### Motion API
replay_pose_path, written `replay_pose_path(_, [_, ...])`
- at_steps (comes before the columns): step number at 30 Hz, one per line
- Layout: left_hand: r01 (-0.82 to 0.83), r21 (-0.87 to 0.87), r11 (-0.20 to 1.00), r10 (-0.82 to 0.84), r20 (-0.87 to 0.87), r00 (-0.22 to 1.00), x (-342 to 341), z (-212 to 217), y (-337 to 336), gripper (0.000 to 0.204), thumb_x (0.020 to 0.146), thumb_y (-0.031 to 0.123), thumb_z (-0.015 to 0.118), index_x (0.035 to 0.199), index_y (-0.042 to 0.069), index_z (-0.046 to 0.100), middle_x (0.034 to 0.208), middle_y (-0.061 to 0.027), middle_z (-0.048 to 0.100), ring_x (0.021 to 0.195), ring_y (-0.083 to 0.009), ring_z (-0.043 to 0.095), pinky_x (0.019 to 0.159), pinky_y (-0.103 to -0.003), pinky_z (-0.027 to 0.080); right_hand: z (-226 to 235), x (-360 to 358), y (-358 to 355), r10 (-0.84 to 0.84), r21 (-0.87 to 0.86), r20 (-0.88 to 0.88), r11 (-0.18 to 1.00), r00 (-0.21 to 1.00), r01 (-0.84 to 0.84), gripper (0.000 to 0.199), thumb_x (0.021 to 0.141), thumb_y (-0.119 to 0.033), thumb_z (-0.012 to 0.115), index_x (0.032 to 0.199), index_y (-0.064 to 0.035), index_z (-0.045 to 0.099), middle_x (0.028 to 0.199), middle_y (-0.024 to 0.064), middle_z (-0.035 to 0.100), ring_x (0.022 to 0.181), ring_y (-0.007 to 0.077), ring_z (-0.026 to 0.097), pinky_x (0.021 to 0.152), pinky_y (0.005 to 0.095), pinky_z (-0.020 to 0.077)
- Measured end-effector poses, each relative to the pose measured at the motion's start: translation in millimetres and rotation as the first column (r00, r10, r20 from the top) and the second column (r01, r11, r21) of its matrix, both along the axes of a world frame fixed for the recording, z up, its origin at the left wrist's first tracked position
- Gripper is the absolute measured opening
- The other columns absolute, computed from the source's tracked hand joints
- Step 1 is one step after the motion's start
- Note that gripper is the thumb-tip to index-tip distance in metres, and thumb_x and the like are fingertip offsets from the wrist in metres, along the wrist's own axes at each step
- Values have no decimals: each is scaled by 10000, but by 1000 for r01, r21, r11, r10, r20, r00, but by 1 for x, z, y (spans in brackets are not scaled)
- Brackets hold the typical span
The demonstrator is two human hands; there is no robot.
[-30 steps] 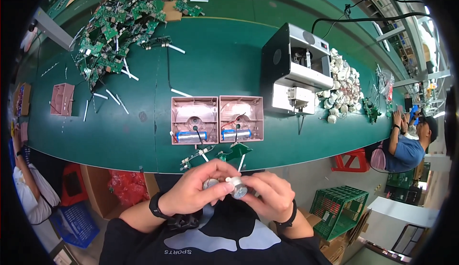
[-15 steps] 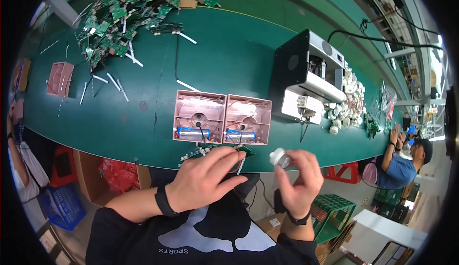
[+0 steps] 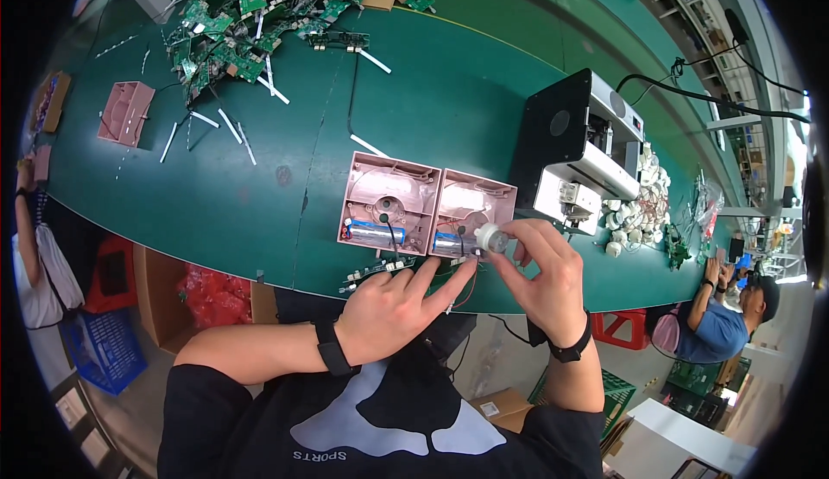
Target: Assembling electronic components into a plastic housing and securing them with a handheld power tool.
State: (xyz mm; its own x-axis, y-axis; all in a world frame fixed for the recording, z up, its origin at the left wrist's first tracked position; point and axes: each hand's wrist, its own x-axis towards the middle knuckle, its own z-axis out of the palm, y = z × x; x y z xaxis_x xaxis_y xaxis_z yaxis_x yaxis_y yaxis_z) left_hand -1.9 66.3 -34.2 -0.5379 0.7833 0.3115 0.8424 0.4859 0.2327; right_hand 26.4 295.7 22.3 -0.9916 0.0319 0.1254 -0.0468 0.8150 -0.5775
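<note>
Two pink plastic housings stand side by side near the table's front edge: the left housing (image 3: pixel 390 168) and the right housing (image 3: pixel 480 187). In each lies a blue-wrapped cylindrical battery (image 3: pixel 377 234), with a round opening behind it. My left hand (image 3: pixel 386 313) has its fingers stretched toward the housings' near edge, fingertips by a small circuit board (image 3: pixel 380 269) and thin wires. Between the thumb and fingers of my right hand (image 3: pixel 549 280) is a small white round part with a grey, glossy face (image 3: pixel 491 238), held over the right housing's near right corner.
A black and silver machine (image 3: pixel 577 138) stands to the right, beside a heap of white round parts (image 3: pixel 641 207). Green circuit boards (image 3: pixel 250 21) are piled at the far left. Another pink housing (image 3: pixel 126 114) sits at left. A co-worker (image 3: pixel 721 315) works at far right.
My right hand has moved left and away from me, bringing the white round part over the right housing. My left hand's fingers have spread forward against the housings' near edge. The view has shifted slightly.
</note>
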Motion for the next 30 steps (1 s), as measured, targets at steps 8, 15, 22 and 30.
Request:
replay_pose_path(8, [54, 101, 993, -58, 38, 998, 1, -10, -8, 623, 811, 118, 626, 1434, 110, 618, 1094, -1, 722, 725, -95, 615, 612, -239, 505, 0, -10, -2, 112, 124, -5, 986, 994, -110, 334, 759, -13, 838, 1072, -42, 724, 987, 83, 702, 758, 220, 673, 639, 332, 547])
replay_pose_path(15, [80, 74, 994, -84, 62, 995, -1, -3, -9, 603, 818, 129, 627, 1420, 103, 626, 1130, 11, 713, 781, -106, 616, 641, -251, 518, -1, -23, -6, 216, 292, 5, 934, 976, -208, 339, 768, -72, 836, 1086, -65, 721, 992, 86, 691, 838, 285, 691, 692, 375, 562])
replay_pose_path(22, [78, 72, 994, -83, 67, 994, -3, -2, -9, 590, 826, 139, 629, 1416, 102, 630, 1139, 7, 697, 802, -111, 619, 656, -250, 529, -5, -24, -10, 248, 332, 4, 913, 969, -235, 333, 798, -68, 808, 1110, -57, 695, 983, 88, 684, 853, 285, 688, 697, 388, 562])
replay_pose_path(30, [87, 75, 993, -93, 78, 993, -6, 0, -8, 581, 834, 145, 628, 1413, 102, 632, 1138, -2, 689, 814, -116, 623, 667, -256, 540, -11, -20, -15, 234, 409, 11, 886, 972, -218, 332, 813, -72, 794, 1119, -54, 668, 925, 81, 647, 809, 271, 652, 667, 387, 544])
